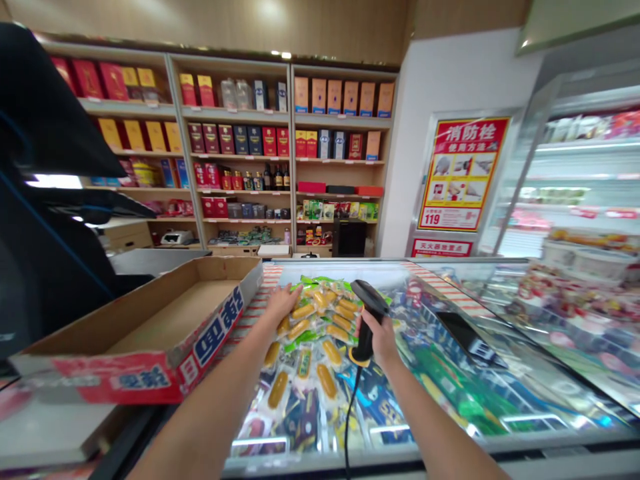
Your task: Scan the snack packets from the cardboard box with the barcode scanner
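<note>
My right hand (pixel 383 339) is wrapped around the handle of a black barcode scanner (pixel 369 298), held upright over the glass top of a freezer. Its cable (pixel 349 413) hangs down toward the front edge. My left hand (pixel 284 301) reaches to the left edge of a heap of packets, fingers stretched out and touching it. These are clear-wrapped yellow sausages (pixel 300 328), some with green wrapping, spread in loose rows on the glass. Several lie nearer to me, among them a sausage with a green-and-yellow label (pixel 305 363). The scanner hides part of the heap's right side.
An open cardboard box (pixel 170 313) stands left of the packets, beside a dark monitor (pixel 45 193). On the glass at right lies a black phone (pixel 463 331). Frozen goods show through the freezer lid (pixel 500 293). Stocked shelves (pixel 240 160) and a red poster (pixel 463 173) are behind.
</note>
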{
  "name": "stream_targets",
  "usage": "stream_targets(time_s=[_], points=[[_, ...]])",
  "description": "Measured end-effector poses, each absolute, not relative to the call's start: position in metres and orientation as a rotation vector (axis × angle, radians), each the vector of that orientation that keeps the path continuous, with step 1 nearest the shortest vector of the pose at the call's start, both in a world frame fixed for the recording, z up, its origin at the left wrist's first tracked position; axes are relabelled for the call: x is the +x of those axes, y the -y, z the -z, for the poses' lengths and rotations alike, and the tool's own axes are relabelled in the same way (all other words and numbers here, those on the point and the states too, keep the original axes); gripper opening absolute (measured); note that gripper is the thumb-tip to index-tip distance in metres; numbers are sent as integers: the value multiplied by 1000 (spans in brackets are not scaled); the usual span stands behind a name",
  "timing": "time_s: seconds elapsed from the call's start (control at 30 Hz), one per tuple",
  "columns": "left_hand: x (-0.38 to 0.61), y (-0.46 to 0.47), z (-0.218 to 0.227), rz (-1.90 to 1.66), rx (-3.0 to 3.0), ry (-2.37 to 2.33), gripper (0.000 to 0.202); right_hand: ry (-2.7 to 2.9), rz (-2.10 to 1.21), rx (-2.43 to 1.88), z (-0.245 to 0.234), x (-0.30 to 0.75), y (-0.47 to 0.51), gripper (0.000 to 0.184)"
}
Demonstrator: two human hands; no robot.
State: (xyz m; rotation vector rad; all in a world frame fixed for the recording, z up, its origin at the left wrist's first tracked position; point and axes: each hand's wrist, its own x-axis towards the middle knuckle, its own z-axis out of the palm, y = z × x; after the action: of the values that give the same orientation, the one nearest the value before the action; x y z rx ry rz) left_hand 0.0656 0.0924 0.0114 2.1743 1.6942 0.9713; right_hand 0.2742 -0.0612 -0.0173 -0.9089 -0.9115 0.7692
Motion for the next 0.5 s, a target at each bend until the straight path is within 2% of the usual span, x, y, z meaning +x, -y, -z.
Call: stream_targets(time_s=[0.1, 0.2, 0.27, 0.37, 0.5], points=[[39, -44, -15, -856, 2428, -1705, 62, 892, -759, -907, 19, 276, 61, 34], [3, 17, 12, -671, 2707, -1508, 99, 879, -755, -894, 20, 277, 61, 32], [-14, 45, 39, -464, 2710, -1529, 113, 900, -759, -891, 19, 275, 61, 31], [-20, 55, 66, -249, 2652, -1632, 98, 958, -751, -889, 16, 271, 63, 29], [-4, 36, 66, -232, 2650, -1722, 83, 998, -751, -880, 15, 267, 66, 29]])
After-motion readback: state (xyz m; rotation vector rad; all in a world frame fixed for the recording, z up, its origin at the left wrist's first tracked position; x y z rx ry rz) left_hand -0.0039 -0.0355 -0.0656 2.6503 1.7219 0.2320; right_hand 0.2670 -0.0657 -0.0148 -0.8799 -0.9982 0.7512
